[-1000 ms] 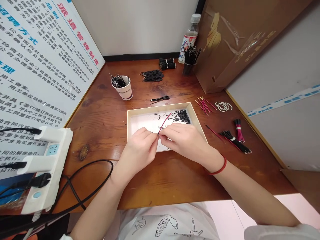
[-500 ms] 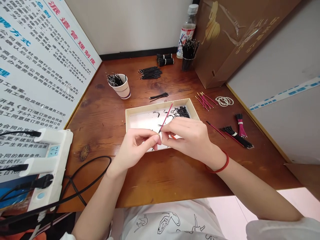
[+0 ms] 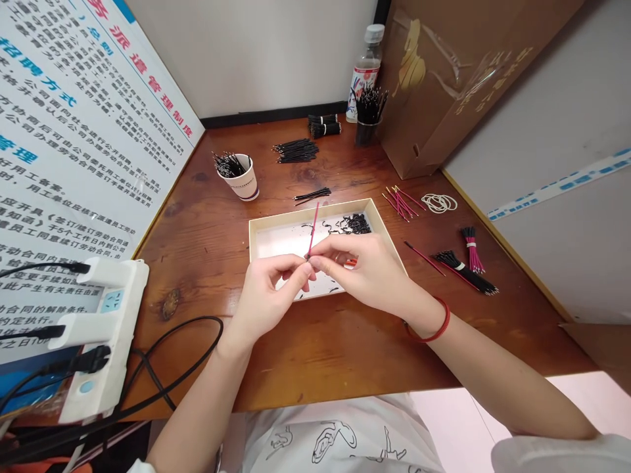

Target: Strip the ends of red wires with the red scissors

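Note:
A thin pink wire (image 3: 314, 226) stands nearly upright between my two hands, its dark lower end at my fingertips. My left hand (image 3: 273, 289) pinches that lower end between thumb and forefinger. Against it press the closed thumb and forefinger of my right hand (image 3: 367, 269). An orange piece (image 3: 351, 262) shows beneath the right fingers, perhaps a tool handle; the rest of it is hidden. Under both hands lies a shallow cream box (image 3: 254, 243) with black scraps (image 3: 357, 223) heaped in its far right corner.
Black wires fill a paper cup (image 3: 245, 184) and a dark cup (image 3: 365, 131). More black wires (image 3: 297, 150) lie behind the box. To the right are loose pink wires (image 3: 403, 202), white rubber bands (image 3: 438, 203) and banded bundles (image 3: 466, 270). A power strip (image 3: 106, 341) stands left.
The pink wire has swung from a rightward slant to nearly upright. My right fingers have shifted in closer to the left fingertips, and the metal tip beside the wire no longer shows.

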`<state>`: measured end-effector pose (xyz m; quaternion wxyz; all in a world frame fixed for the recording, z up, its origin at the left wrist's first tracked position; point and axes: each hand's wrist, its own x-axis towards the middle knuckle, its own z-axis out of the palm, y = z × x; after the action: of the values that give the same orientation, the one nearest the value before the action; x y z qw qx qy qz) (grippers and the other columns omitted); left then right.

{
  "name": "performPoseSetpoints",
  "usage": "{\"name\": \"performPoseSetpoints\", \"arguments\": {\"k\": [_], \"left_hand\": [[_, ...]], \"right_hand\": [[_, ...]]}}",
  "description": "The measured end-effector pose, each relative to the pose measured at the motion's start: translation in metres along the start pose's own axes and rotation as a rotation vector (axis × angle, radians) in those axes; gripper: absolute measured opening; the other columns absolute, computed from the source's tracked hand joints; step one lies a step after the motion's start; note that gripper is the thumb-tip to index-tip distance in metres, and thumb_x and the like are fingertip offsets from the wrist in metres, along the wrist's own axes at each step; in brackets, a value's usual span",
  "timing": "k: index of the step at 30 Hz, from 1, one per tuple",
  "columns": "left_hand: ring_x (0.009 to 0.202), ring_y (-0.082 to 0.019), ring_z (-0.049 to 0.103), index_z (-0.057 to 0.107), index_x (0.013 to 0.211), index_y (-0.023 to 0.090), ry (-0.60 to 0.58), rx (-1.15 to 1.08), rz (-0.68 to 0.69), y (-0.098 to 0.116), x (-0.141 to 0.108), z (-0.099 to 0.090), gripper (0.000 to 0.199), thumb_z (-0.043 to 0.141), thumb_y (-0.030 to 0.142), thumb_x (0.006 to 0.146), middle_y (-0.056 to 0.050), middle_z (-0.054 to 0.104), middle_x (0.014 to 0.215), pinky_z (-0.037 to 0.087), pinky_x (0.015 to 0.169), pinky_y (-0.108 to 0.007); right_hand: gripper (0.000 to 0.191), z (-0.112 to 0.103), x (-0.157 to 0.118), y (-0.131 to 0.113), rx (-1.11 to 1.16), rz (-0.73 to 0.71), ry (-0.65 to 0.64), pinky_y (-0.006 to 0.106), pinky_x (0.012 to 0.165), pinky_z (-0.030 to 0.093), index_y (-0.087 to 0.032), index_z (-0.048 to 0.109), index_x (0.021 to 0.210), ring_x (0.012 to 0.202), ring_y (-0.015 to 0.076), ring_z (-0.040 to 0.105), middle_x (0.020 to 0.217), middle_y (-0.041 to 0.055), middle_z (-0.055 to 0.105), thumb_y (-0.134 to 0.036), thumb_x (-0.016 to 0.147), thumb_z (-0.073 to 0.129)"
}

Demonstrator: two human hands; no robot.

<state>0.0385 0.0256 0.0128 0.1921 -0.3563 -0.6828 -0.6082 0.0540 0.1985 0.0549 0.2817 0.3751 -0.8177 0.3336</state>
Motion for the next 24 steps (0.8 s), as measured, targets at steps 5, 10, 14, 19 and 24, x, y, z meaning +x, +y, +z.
{"name": "performPoseSetpoints", "arguments": {"k": [5,10,14,19,24], "left_hand": [[0.060,-0.010,0.049,0.061,0.064,0.017,-0.039,0.202,0.063,0.004,-0.001,-0.001,0.026,0.055,0.021,0.089,0.002,0.060,0.060,0.039,0.061,-0.023],[0.062,-0.010,0.046,0.055,0.064,0.018,-0.143,0.004,-0.017,0.005,-0.001,0.000,0.033,0.053,0.031,0.094,0.003,0.054,0.062,0.037,0.060,-0.023],[0.057,-0.010,0.037,0.051,0.063,0.018,-0.118,-0.204,-0.005,-0.005,0.000,0.008,0.036,0.053,0.033,0.096,0.004,0.043,0.059,0.031,0.054,-0.023],[0.059,-0.011,0.036,0.052,0.064,0.018,-0.050,-0.324,0.065,-0.016,-0.004,0.015,0.034,0.056,0.031,0.095,0.003,0.043,0.060,0.028,0.055,-0.026],[0.056,-0.012,0.035,0.048,0.058,0.018,0.005,-0.376,0.083,-0.014,-0.009,0.012,0.040,0.056,0.033,0.095,0.003,0.039,0.055,0.029,0.057,-0.030]], "right_hand": [[0.014,0.002,-0.002,0.005,-0.239,-0.274,0.025,0.018,0.052,0.040,-0.017,0.060,0.074,0.051,0.0053,0.048,0.059,-0.0054,0.060,-0.011,0.086,0.057],[0.020,0.002,-0.002,0.003,-0.266,-0.328,0.079,0.015,0.049,0.036,-0.017,0.053,0.065,0.048,0.0037,0.044,0.053,-0.0074,0.052,-0.009,0.082,0.059],[0.018,0.004,-0.003,-0.004,-0.207,-0.252,0.095,0.016,0.048,0.037,-0.018,0.053,0.063,0.047,0.0038,0.043,0.052,-0.0075,0.052,-0.009,0.079,0.057],[0.015,0.007,-0.003,-0.004,-0.202,-0.215,0.173,0.016,0.047,0.038,-0.018,0.053,0.062,0.047,0.0042,0.046,0.053,-0.0072,0.053,-0.009,0.074,0.057],[0.016,-0.026,0.004,0.010,-0.309,-0.070,0.450,0.024,0.051,0.042,-0.020,0.056,0.064,0.050,0.0093,0.052,0.055,-0.0039,0.058,-0.010,0.076,0.058]]}}
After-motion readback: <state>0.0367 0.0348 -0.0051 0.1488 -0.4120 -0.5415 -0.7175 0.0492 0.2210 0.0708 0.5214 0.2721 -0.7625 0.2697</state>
